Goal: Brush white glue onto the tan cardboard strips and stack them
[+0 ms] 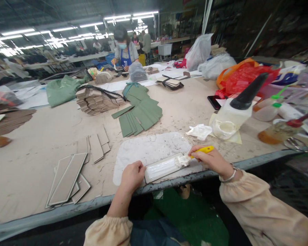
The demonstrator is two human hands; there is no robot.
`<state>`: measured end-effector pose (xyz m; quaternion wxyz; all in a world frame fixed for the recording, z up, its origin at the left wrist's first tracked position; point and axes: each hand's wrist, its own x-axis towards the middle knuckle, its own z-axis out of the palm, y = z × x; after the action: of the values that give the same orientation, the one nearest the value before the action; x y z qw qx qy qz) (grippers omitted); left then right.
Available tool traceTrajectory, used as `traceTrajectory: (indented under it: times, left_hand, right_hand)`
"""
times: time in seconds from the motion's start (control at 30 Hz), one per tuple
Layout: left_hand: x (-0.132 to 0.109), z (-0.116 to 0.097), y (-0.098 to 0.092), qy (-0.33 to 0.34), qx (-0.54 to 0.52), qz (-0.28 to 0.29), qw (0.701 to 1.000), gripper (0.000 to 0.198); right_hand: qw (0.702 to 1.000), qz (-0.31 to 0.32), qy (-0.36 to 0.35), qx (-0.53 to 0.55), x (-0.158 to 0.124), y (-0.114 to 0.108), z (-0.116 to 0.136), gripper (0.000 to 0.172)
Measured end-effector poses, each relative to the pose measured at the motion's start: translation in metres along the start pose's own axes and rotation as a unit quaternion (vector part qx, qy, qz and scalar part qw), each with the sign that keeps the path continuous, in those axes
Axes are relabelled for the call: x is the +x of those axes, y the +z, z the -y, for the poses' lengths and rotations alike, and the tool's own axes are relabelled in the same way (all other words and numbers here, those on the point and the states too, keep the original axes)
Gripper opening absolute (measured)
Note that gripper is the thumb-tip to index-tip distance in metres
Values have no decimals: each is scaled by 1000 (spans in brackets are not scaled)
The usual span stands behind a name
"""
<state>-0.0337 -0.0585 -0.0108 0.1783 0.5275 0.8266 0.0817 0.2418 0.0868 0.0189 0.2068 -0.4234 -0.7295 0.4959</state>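
My left hand (132,176) is closed in a loose fist and presses on the left end of a narrow cardboard strip (162,167) wet with white glue. The strip lies on a white glue-stained board (143,150) at the table's near edge. My right hand (212,160) grips a yellow-handled brush (195,154), whose white bristles rest on the strip's right end.
Grey cardboard pieces (69,177) lie to the left, green strips (141,116) and a stack of card (94,100) further back. A glue bottle with a black nozzle (233,112), a crumpled tissue (200,131) and other bottles stand at right. Another person (124,51) works across the table.
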Motion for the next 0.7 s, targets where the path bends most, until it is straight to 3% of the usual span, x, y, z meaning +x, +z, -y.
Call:
traceTrajectory:
  times: [0.17,0.3,0.47,0.7]
  left_hand:
    - [0,1,1,-2,-5,-1,1000,20]
    - [1,3,3,1,-10,-2,1000,20]
    - [2,3,2,-5,-8,3,1000,20]
    - [0,2,1,1,-11,-3,1000,19]
  right_hand:
    - [999,-41,-5,3,-3,-11,-1,19]
    - [995,-84,-9,53,-3,-8,3,20]
    - [999,-31,-30,33,3,-1,3,17]
    - [997,-66,-13,32,3,-5,-6,16]
